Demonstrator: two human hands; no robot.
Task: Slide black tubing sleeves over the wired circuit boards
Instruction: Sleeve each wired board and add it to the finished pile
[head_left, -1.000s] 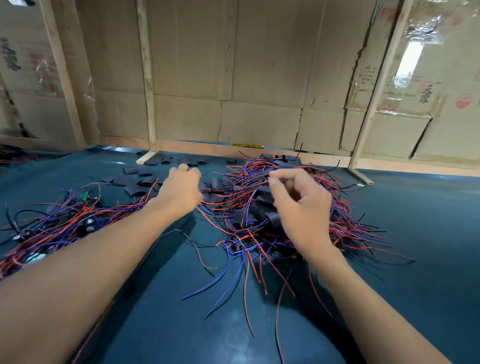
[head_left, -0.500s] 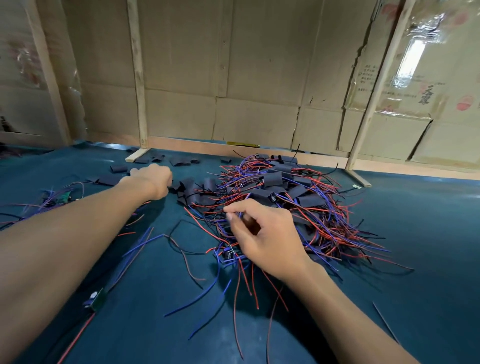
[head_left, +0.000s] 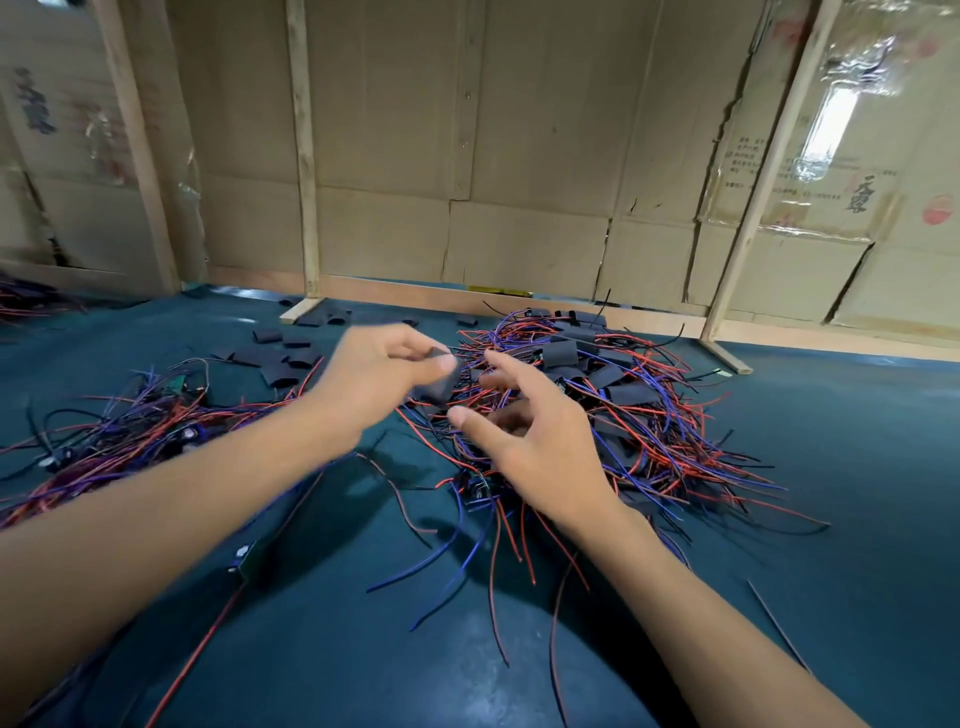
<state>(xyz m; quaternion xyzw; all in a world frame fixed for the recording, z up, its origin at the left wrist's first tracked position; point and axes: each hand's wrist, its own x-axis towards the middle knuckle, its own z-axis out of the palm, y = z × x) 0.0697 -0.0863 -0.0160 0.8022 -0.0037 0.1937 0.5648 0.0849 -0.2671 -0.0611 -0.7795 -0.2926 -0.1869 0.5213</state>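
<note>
Left hand (head_left: 374, 371) pinches a black sleeve (head_left: 440, 382) above the table (head_left: 857, 467) | right hand (head_left: 524, 436) spread, fingers loose, holding nothing — over the sleeved wire heap (head_left: 613, 405) | unsleeved boards (head_left: 119, 431) at 9 o'clock | bare mat at 6 and 3 o'clock — cardboard wall (head_left: 467, 156) at 12.

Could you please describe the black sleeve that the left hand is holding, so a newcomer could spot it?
On the teal table, left of the red-and-blue wire pile, the left hand pinches a short black tubing sleeve. It alone is lifted off the table.
</note>
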